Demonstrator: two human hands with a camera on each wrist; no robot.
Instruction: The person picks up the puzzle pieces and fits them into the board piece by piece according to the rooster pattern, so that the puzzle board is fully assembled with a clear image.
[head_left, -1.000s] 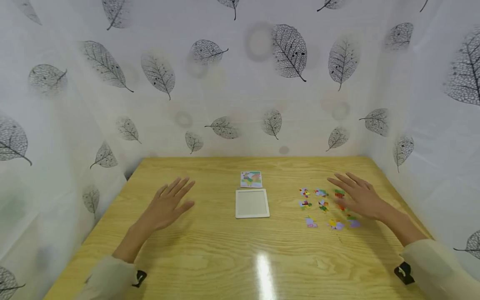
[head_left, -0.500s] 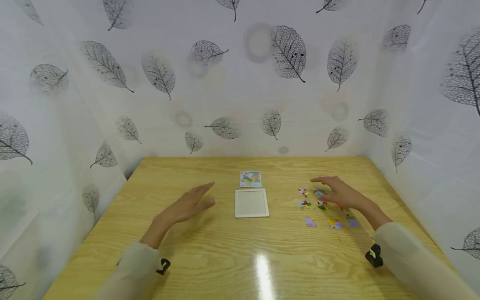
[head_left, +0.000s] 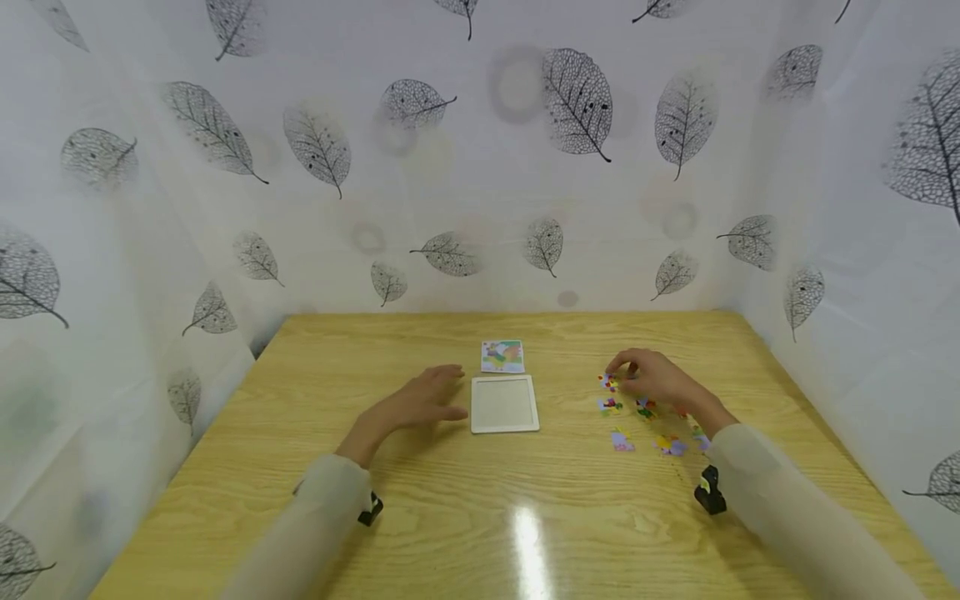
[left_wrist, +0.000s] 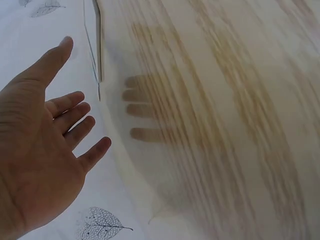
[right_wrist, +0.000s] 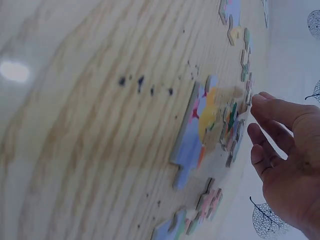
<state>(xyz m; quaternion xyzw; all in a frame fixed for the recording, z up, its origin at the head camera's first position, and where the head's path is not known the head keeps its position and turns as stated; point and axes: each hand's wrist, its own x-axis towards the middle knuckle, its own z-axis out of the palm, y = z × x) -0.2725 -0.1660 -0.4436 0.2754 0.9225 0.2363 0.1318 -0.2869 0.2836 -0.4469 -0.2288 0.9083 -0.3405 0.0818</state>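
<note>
In the head view, my left hand (head_left: 420,400) hovers over the table just left of a white square puzzle frame (head_left: 505,405), thumb and fingers spread and holding nothing. The left wrist view shows its palm and extended thumb, with the frame's edge (left_wrist: 98,47) beyond them. My right hand (head_left: 660,379) reaches over the loose jigsaw pieces, its fingers bent and thumb apart. Its fingertips are right at the back-left jigsaw piece (head_left: 607,382). The hand hides some of the back-row pieces. In the right wrist view, a lilac-and-yellow jigsaw piece (right_wrist: 192,130) lies nearer the camera.
A small picture card (head_left: 502,357) lies behind the frame. Several other pieces, such as a pink-and-lilac one (head_left: 622,441), lie in loose rows on the wooden table (head_left: 450,517). White leaf-print curtains (head_left: 465,167) enclose the table's back and sides.
My left hand has moved right, up to the puzzle frame. My right hand has moved left over the pieces and bent its fingers toward the back-left one.
</note>
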